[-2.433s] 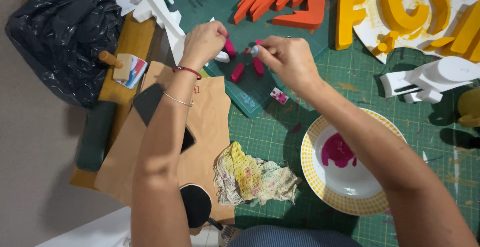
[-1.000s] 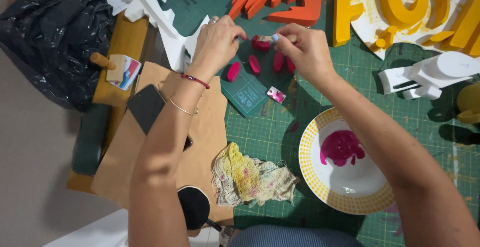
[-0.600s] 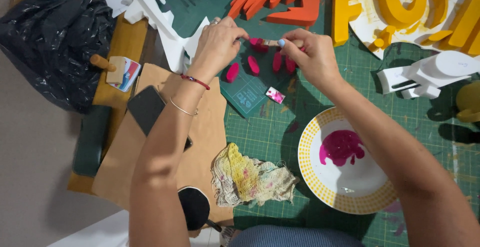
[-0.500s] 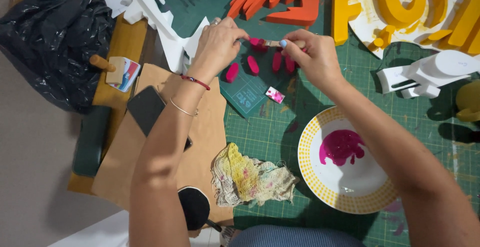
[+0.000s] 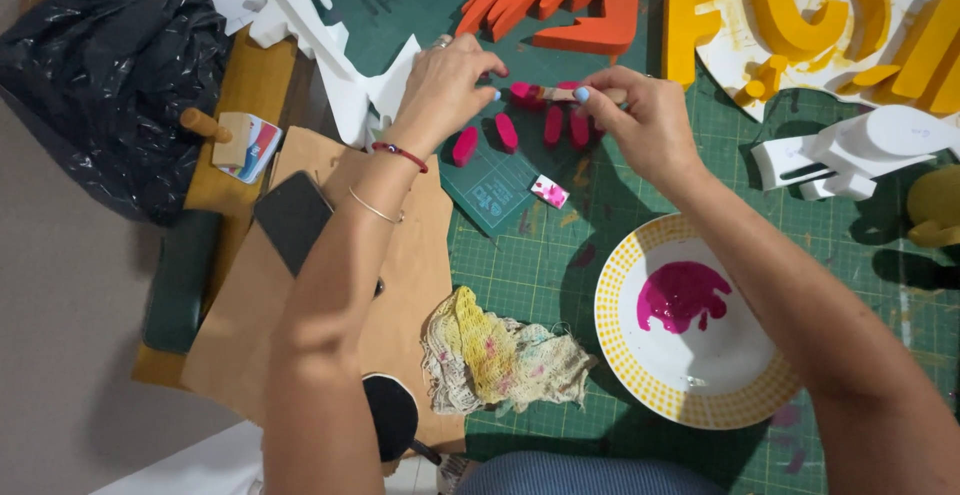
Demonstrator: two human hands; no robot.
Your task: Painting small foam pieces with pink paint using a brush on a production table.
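Paintbrush [image 5: 548,94] pinched in the right hand [image 5: 640,125] has moved up from the lower pink pieces [image 5: 508,132] to the topmost one [image 5: 522,91], pinned by left hand [image 5: 445,80] fingertips above the paint plate [image 5: 625,355].

flat black rectangular phone with dark screen [image 5: 293,219]: lay left of centre on brown paper | small white box with red and blue print [image 5: 248,146]: far left, on wooden board | small pink-and-white label tag [image 5: 550,192]: centre, on green mat
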